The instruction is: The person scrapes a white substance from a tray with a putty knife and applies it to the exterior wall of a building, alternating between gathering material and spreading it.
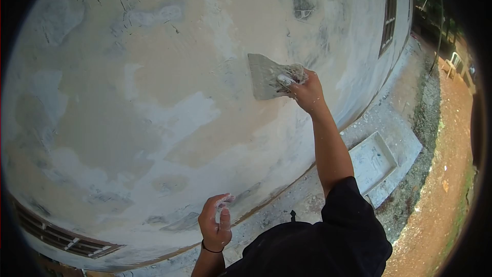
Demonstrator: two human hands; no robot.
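Note:
My right hand [310, 93] is wrapped round the handle of a wide putty knife [263, 76]. Its broad blade points left and lies over the wall [110, 123], which has uneven patches of white and beige filler. Whitish paste is caked around the handle and the inner end of the blade. Low in the view, my left hand [214, 223] is raised near the wall with curled fingers, the thumb apart from them and nothing held. White smears show on its fingertips, and a thin dark band circles the wrist.
A shallow white-smeared tray [393, 160] rests on a pale splattered sheet [410, 146] at the wall's foot, to my right. Barred windows [389, 10] show at upper right and lower left. Beyond a gravel strip [428, 118] runs reddish ground, with a white chair [453, 62] farther off.

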